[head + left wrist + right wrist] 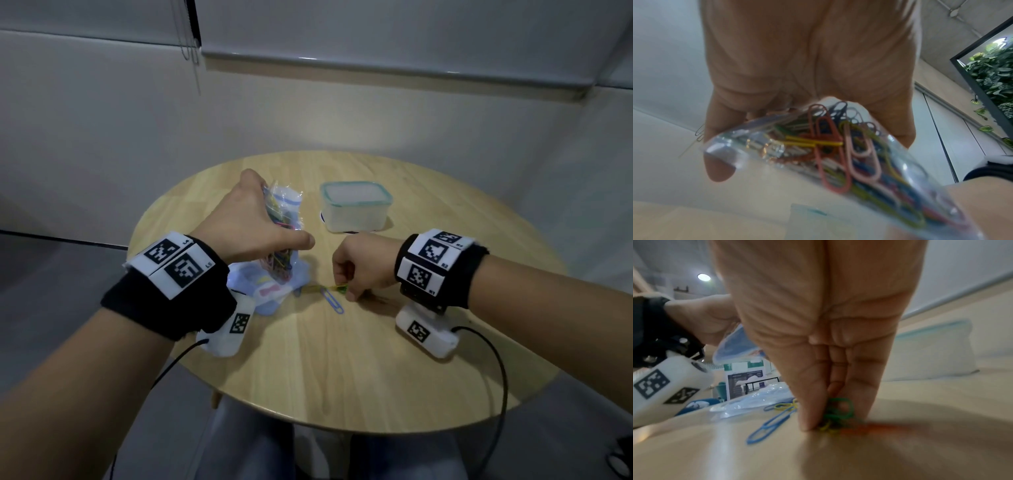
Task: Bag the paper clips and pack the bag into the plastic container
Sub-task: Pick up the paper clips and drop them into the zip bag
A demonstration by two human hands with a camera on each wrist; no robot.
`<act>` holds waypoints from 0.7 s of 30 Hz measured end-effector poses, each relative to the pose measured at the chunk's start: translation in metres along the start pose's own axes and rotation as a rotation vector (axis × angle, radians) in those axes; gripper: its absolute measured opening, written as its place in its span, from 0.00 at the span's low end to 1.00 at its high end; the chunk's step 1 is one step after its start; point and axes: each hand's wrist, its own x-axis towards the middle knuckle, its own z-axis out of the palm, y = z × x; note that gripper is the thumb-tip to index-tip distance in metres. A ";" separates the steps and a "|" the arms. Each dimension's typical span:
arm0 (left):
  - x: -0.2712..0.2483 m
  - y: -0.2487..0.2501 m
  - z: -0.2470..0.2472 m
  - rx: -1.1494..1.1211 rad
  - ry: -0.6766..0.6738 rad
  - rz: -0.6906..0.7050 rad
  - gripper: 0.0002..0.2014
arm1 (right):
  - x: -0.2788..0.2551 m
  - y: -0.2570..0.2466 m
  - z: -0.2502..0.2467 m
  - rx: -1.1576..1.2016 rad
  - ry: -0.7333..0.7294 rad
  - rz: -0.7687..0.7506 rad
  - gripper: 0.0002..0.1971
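Note:
My left hand (253, 219) grips a clear zip bag (286, 205) upright above the round wooden table (342, 359); the left wrist view shows the bag (838, 154) full of coloured paper clips. To its right my right hand (356, 270) pinches a small bunch of green and yellow clips (835, 415) against the tabletop. A blue clip (333, 300) and a yellow one (317, 288) lie loose just left of that hand. The plastic container (356, 207), frosted with a teal rim, stands lidless behind the right hand.
More flat plastic bags (270, 291) lie under the held bag, near the table's left edge. White wrist cameras with cables hang below both wrists. The table's near half is bare wood. A wall rises behind the table.

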 end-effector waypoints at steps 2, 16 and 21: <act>-0.001 0.002 0.001 0.006 -0.003 0.001 0.37 | -0.001 0.000 0.000 0.045 0.004 0.013 0.09; 0.000 0.028 0.028 -0.054 -0.010 0.091 0.39 | -0.037 -0.025 -0.114 1.233 0.514 -0.165 0.12; 0.000 0.036 0.032 -0.136 0.021 0.104 0.38 | -0.029 -0.037 -0.099 1.261 0.675 -0.185 0.13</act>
